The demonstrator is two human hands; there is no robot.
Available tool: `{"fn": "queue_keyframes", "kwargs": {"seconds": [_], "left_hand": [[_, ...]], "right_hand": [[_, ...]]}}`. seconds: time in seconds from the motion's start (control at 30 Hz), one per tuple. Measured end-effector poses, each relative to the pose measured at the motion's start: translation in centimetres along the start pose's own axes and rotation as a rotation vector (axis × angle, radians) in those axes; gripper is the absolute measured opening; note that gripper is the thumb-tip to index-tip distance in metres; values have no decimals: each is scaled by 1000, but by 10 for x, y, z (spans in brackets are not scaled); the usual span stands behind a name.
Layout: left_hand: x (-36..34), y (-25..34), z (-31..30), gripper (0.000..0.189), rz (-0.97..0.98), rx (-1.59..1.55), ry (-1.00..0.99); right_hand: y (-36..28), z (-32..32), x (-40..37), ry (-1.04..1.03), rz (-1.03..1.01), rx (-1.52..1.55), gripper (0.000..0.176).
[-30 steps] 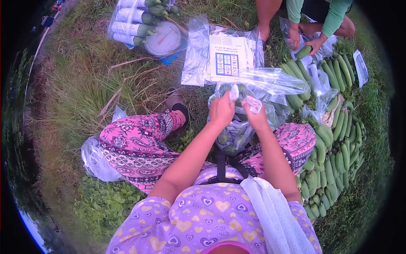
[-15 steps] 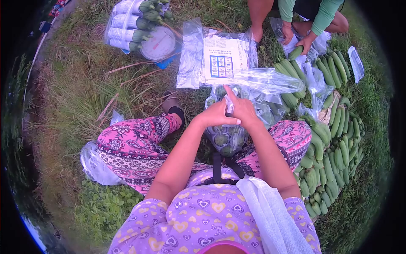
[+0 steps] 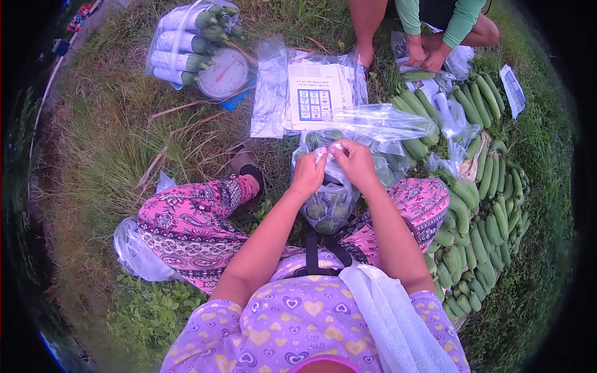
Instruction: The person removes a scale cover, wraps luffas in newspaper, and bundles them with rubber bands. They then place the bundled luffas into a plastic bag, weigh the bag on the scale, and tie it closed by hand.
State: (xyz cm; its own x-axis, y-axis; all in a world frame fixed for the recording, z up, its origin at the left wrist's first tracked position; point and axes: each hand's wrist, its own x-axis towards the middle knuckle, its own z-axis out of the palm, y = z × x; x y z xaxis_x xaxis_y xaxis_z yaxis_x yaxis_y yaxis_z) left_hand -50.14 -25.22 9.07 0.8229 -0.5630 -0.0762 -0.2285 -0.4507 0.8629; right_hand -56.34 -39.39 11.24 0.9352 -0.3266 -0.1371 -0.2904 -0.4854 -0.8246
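Note:
A clear plastic bag (image 3: 328, 208) full of round-ended green vegetables stands upright between my bent legs. Above its upper part, my left hand (image 3: 309, 172) and my right hand (image 3: 354, 163) are close together. Both hands have closed fingers, pinching a small whitish twist of plastic between them. Whether this twist belongs to the bag below is hard to tell. More clear plastic (image 3: 385, 121) spreads to the right, over some green gourds.
Printed papers (image 3: 320, 93) lie on plastic sheets ahead. Wrapped gourds (image 3: 180, 43) rest by a round scale (image 3: 224, 73) at upper left. Many long green gourds (image 3: 491, 233) are piled at right. At upper right, another person's hands (image 3: 426, 57) work at a gourd and plastic.
My hands have gone from crossed, with a finger extended, to side by side, pinching. The other person's gourd has been lowered and their hands have come together. The whole view has shifted slightly.

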Motion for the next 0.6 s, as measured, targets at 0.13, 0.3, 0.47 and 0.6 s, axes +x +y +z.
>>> {"fn": "queue_keyframes", "kwargs": {"seconds": [0.13,0.3,0.47,0.6], "left_hand": [[8,-2,-3,47,-50,-370,-34],[9,-15,-4,41,-135,-445,-75],[11,-23,-14,36,-174,-619,-180],[14,-23,-25,28,-20,-486,-406]], "right_hand": [[-40,8,-31,307,-556,-212,12],[-37,25,-41,426,-412,-52,25],[-8,11,-16,-49,-131,-50,29],[12,-7,20,-482,86,202,19]]}}
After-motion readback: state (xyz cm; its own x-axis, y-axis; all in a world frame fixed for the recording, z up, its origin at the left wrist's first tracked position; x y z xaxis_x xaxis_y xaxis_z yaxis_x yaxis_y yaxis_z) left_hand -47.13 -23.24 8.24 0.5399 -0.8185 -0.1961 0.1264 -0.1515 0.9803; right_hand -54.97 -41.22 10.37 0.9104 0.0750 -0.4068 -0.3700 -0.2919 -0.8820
